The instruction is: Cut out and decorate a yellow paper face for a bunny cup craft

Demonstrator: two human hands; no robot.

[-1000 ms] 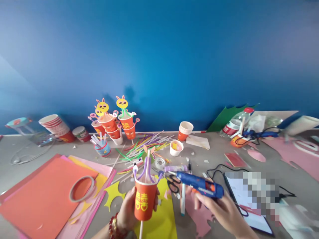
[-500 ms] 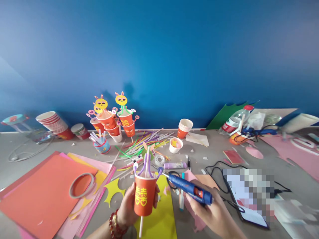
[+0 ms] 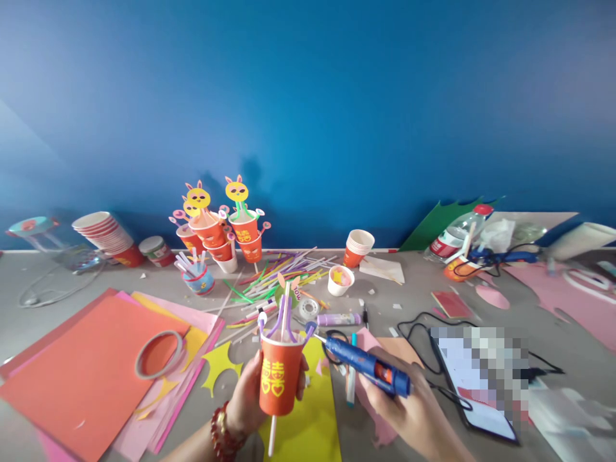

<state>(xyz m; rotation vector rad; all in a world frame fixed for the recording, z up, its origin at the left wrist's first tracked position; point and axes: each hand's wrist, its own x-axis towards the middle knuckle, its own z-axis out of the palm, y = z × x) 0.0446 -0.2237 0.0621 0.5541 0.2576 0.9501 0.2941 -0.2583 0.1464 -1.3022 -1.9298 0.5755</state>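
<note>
My left hand [image 3: 248, 398] is wrapped round a red paper cup [image 3: 283, 382] with yellow characters, held upright above a yellow sheet [image 3: 315, 430]. A white stick [image 3: 273, 436] comes out below the cup. From its top rise purple pipe cleaners [image 3: 273, 330], a pale stick and pink ear shapes [image 3: 289, 281]. My right hand [image 3: 402, 410] grips a blue glue gun [image 3: 368, 366]. The gun's nozzle points left, at or very near a small dark blue disc [image 3: 310, 328] on the right-hand pipe cleaner; contact cannot be made out.
Finished-looking rabbit cups [image 3: 205, 224] stand at the back left, beside loose pipe cleaners [image 3: 279, 273]. Coloured sheets [image 3: 91, 372] with a tape roll [image 3: 158, 355] lie left. A phone [image 3: 469, 378], a black cable [image 3: 409, 327] and a bottle [image 3: 457, 234] are on the right.
Both hands, the cup and the glue gun hold nearly the same position. The view has shifted very slightly.
</note>
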